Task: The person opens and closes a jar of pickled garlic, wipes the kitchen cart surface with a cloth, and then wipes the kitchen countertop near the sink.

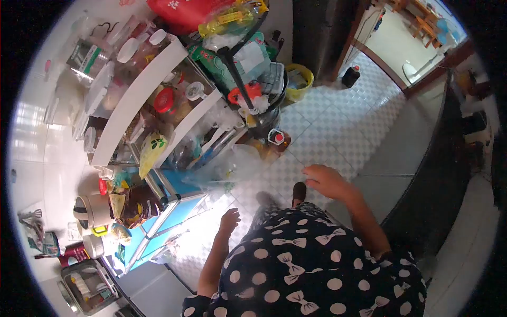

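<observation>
My right hand hangs over the tiled floor with its fingers stretched loosely, holding nothing. My left hand is lower and to the left, near the blue-panelled cabinet; its fingers are slightly bent and apart, with nothing seen in them. Neither hand touches anything. Beyond them a clear plastic bag hangs by the shelf, and a bottle with a red cap stands on the floor. One dark shoe shows below my patterned clothing.
A white shelf rack full of jars and bags stands at left. A yellow bucket and a dark bottle are on the floor ahead. A dark counter runs along the right; a doorway opens at upper right.
</observation>
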A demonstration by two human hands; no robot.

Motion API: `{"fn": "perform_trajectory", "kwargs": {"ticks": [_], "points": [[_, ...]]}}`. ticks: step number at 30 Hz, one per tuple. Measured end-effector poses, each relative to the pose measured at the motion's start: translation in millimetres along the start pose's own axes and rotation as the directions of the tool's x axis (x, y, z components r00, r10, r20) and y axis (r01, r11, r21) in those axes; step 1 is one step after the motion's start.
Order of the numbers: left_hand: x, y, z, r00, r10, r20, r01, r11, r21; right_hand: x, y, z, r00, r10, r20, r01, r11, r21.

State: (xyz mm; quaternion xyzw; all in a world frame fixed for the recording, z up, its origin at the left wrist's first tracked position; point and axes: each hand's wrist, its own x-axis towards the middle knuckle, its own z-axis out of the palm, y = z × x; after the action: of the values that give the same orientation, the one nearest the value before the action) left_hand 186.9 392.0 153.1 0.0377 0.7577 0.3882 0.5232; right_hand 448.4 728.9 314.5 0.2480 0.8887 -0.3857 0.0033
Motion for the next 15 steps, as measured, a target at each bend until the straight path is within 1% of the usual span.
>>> {"fn": "perform_trajectory", "kwargs": {"ticks": [3, 6, 8, 10, 11, 12, 13, 14, 15], "points": [[5.1, -6.7, 5.4, 0.999, -0.028, -0.016, 0.028, 0.999, 0.043, 15.4, 2.9, 11.6, 0.994, -0.071, 0.087, 0.071, 0.997, 0.003], [4.6, -7.6, 0.5, 1.0, -0.019, 0.007, 0.018, 0.993, 0.118, 23.7, -0.1, 26.7, 0.992, -0.052, 0.118, 0.055, 0.998, -0.028], [16.1, -21.3, -11.4, 1.0, 0.01, 0.026, -0.014, 0.989, 0.15, 28.8, -6.3, 32.6, 0.982, -0.004, 0.191, 0.013, 0.999, -0.047], [39.3, -58.1, -29.4, 0.992, 0.106, 0.061, -0.118, 0.962, 0.245, 34.1, -12.2, 32.8, 0.965, 0.023, 0.26, -0.003, 0.997, -0.078], [45.4, -69.5, -35.3, 0.991, 0.115, 0.067, -0.128, 0.956, 0.263, 37.1, -14.9, 33.2, 0.957, 0.029, 0.288, -0.003, 0.996, -0.091], [36.4, -55.2, -35.5, 1.0, -0.018, 0.003, 0.017, 0.989, 0.146, 41.1, -17.5, 33.7, 0.95, 0.036, 0.309, -0.005, 0.995, -0.103], [37.1, -65.0, -39.7, 0.998, 0.061, -0.001, -0.061, 0.992, 0.106, 45.9, -20.3, 33.4, 0.949, 0.032, 0.315, 0.008, 0.992, -0.123], [40.0, -71.9, -44.4, 1.0, 0.026, 0.009, -0.027, 1.0, 0.012, 50.0, -22.3, 33.1, 0.949, 0.036, 0.313, 0.01, 0.99, -0.142], [35.8, -69.1, -47.9, 0.994, 0.094, 0.061, -0.103, 0.98, 0.169, 51.6, -22.6, 31.3, 0.951, 0.049, 0.305, 0.001, 0.987, -0.162]]}}
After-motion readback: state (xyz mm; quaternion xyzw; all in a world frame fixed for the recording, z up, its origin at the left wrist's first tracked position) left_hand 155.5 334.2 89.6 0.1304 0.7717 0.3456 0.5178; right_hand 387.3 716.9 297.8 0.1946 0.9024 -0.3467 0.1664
